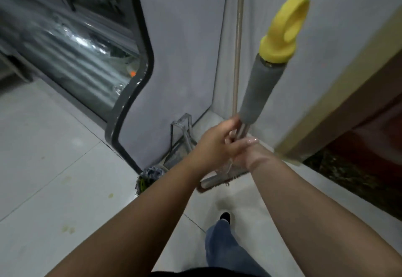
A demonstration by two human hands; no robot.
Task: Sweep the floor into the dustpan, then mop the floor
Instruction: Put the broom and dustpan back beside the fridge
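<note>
A long tool with a grey foam grip and a yellow hanging cap is being held upright in the corner where two pale walls are meeting. Its metal shaft is being gripped just below the foam grip by the left hand, whose fingers are being curled round it. The right hand is being pressed in close beside the left one, touching it at the shaft; whether its fingers are being closed on the shaft cannot be told, because they are being hidden by the left hand and blurred.

The foot of the tool, a flat bar-shaped head, is being rested on the white tiled floor near the wall corner, directly under the hands. A thin beige pole is being leaned upright in the same corner, just behind the foam grip. A clear plastic dustpan is being propped against the wall to the left of the hands, and a bluish-grey mop head with a touch of green is being left on the floor just in front of it, partly hidden by the left forearm.

A dark-framed glass door is being shown along the left side, and a brown door with a yellowish frame along the right. A leg in blue jeans with a dark shoe is being set on the floor near the bottom edge.
</note>
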